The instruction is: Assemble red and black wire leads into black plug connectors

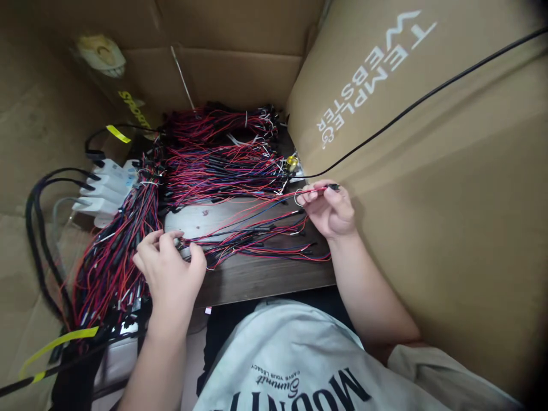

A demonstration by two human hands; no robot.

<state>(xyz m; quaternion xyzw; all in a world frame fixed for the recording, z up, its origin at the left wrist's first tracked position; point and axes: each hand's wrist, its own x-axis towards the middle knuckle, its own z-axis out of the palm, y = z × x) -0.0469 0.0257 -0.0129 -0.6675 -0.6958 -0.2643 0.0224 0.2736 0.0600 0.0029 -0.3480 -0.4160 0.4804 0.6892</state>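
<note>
Two hands busy here: the right hand pinches one red wire by its black end, up near the cardboard box, while the left hand has its fingers closed on the loose wire bundle lying on the dark wooden table. More wire piles sit behind.

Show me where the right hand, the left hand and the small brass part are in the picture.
right hand (330,212), head view, on the back of the hand.
left hand (171,274), head view, on the back of the hand.
small brass part (291,163), head view, on its shiny rounded top.
</note>
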